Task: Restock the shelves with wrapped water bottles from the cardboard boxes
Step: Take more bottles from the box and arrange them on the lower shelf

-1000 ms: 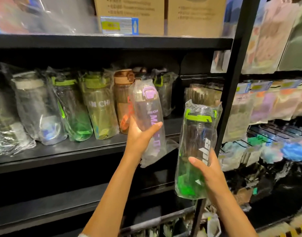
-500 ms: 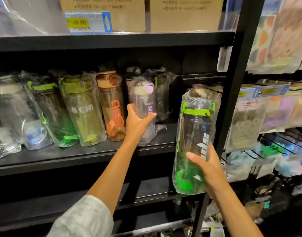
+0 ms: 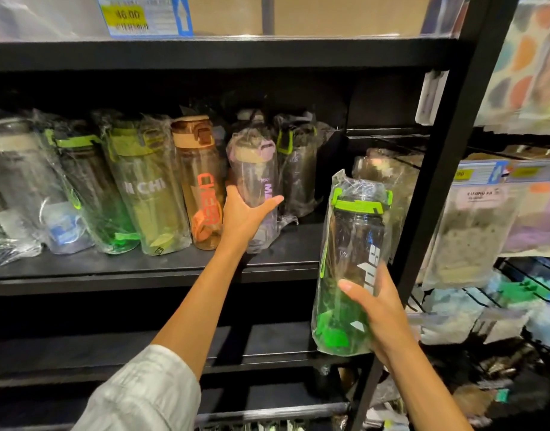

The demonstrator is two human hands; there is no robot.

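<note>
Left hand [image 3: 247, 217] is gripping the purple-lidded bottle [image 3: 256, 188] low on its body, standing it upright on the shelf [image 3: 161, 269] just beside the orange bottle [image 3: 202, 181] — bare shelf lying to its right. Right hand [image 3: 381, 306] is holding the green-lidded bottle [image 3: 353, 262] by its lower half, upright, off the shelf and nearer that gap. Clear bottle, loose plastic wrap, green insert at the base.

Black shelf [image 3: 161, 269]. Clear-wrapped smoky bottle [image 3: 353, 269], lime-green lid, white lettering, green base. Clear bottle [image 3: 256, 188], lilac lid and lettering. Amber bottle [image 3: 202, 185], orange lid, red lettering. Olive-green bottle [image 3: 146, 188], white lettering. Price label [image 3: 144, 15], yellow and blue-edged. Sleeve [image 3: 143, 396], pale grey-white.
</note>
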